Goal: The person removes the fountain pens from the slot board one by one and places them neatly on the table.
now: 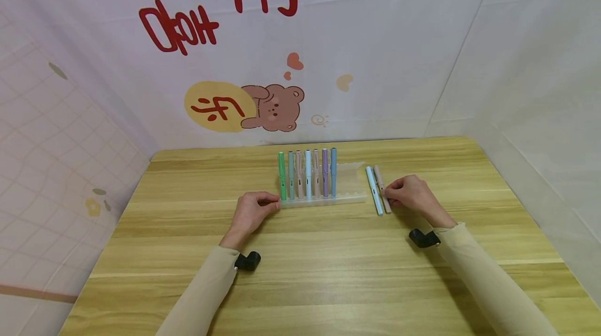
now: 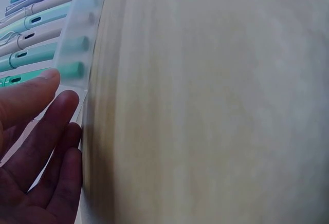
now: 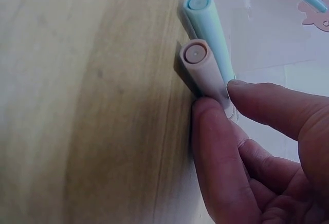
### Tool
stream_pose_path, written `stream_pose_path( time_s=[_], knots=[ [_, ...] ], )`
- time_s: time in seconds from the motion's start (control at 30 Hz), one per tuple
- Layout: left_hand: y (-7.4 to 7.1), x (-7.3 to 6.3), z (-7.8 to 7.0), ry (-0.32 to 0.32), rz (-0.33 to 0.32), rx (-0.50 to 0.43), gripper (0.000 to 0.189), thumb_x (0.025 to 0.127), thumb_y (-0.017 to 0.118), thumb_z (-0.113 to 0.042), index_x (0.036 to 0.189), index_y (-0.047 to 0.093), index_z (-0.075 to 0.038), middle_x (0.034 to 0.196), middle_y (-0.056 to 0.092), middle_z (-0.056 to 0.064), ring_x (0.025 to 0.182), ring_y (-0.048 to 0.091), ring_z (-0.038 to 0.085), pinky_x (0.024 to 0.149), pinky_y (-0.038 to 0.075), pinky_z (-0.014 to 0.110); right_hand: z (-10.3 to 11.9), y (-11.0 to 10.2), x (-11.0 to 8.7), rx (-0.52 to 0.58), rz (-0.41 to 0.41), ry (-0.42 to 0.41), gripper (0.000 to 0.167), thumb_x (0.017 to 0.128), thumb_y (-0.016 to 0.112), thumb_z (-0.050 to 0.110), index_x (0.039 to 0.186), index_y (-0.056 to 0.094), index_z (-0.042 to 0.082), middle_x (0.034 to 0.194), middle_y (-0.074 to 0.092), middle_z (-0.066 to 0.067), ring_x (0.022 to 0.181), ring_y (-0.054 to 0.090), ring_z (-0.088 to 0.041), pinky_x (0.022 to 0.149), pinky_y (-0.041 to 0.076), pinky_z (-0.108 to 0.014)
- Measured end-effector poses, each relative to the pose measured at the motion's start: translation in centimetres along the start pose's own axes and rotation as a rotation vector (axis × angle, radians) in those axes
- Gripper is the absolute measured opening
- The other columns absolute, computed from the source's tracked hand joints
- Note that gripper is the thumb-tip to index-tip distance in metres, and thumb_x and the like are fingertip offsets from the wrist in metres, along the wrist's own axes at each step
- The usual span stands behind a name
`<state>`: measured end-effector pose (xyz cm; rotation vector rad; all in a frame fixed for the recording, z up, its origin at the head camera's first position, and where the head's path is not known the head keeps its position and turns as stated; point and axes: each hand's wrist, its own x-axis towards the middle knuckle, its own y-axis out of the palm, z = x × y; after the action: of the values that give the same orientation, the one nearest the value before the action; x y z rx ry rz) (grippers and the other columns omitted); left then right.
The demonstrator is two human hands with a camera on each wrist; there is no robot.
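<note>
A clear plastic pen holder [image 1: 349,199] stands on the table with several pens upright in it, from a green pen [image 1: 282,177] at the left to a blue pen [image 1: 334,171]. My left hand [image 1: 252,216] pinches the holder's left front corner between thumb and fingers; in the left wrist view its thumb [image 2: 36,95] lies beside the green pen's lower end. To the right of the holder, a light blue pen [image 1: 374,190] and a dusty pink pen [image 1: 387,205] lie side by side. My right hand [image 1: 413,198] pinches the pink pen between thumb and index finger.
The wood-grain table [image 1: 319,273] reaches back to a white printed cloth [image 1: 385,38] with a bear and red characters. Similar cloth hangs at the left and right sides. A black wrist camera [image 1: 248,261] sits on the left wrist, another black camera [image 1: 424,238] on the right.
</note>
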<state>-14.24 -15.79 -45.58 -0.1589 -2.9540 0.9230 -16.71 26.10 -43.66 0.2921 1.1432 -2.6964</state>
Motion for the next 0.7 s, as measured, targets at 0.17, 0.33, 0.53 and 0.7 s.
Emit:
stream_pose_path(
  time_s=[0.17, 0.33, 0.53, 0.7],
  knots=[
    [0.0, -0.1, 0.1, -0.003, -0.001, -0.007, 0.013, 0.090, 0.082, -0.011, 0.102, 0.084, -0.010, 0.102, 0.079, 0.004, 0.103, 0.071, 0.025, 0.092, 0.055, 0.045, 0.0, 0.0, 0.0, -0.003, 0.001, -0.001, 0.028, 0.096, 0.073, 0.025, 0.102, 0.079, -0.001, 0.079, 0.076, -0.001, 0.074, 0.069, -0.012, 0.068, 0.051, -0.027],
    [0.0, -0.1, 0.2, -0.003, -0.002, -0.008, 0.013, 0.090, 0.082, -0.012, 0.102, 0.084, -0.010, 0.102, 0.079, 0.003, 0.104, 0.071, 0.025, 0.092, 0.055, 0.045, -0.3, -0.2, -0.2, -0.004, -0.012, 0.005, 0.034, 0.097, 0.072, 0.032, 0.106, 0.079, 0.000, 0.085, 0.077, -0.001, 0.078, 0.068, -0.012, 0.070, 0.051, -0.028],
    [0.0, -0.1, 0.0, -0.002, -0.004, -0.006, 0.013, 0.089, 0.083, -0.012, 0.102, 0.084, -0.010, 0.102, 0.079, 0.003, 0.103, 0.071, 0.024, 0.091, 0.056, 0.044, -0.6, -0.6, -0.8, -0.002, -0.060, 0.017, 0.045, 0.101, 0.066, 0.041, 0.114, 0.075, -0.001, 0.092, 0.077, -0.004, 0.085, 0.070, -0.016, 0.074, 0.051, -0.030],
    [0.0, -0.1, 0.1, 0.000, -0.009, -0.003, 0.013, 0.089, 0.083, -0.012, 0.102, 0.084, -0.010, 0.102, 0.079, 0.003, 0.102, 0.071, 0.024, 0.091, 0.056, 0.044, -0.6, -0.8, -1.3, 0.025, -0.118, -0.001, 0.047, 0.103, 0.063, 0.042, 0.117, 0.072, -0.002, 0.094, 0.075, -0.009, 0.086, 0.067, -0.020, 0.072, 0.051, -0.031]
  ],
)
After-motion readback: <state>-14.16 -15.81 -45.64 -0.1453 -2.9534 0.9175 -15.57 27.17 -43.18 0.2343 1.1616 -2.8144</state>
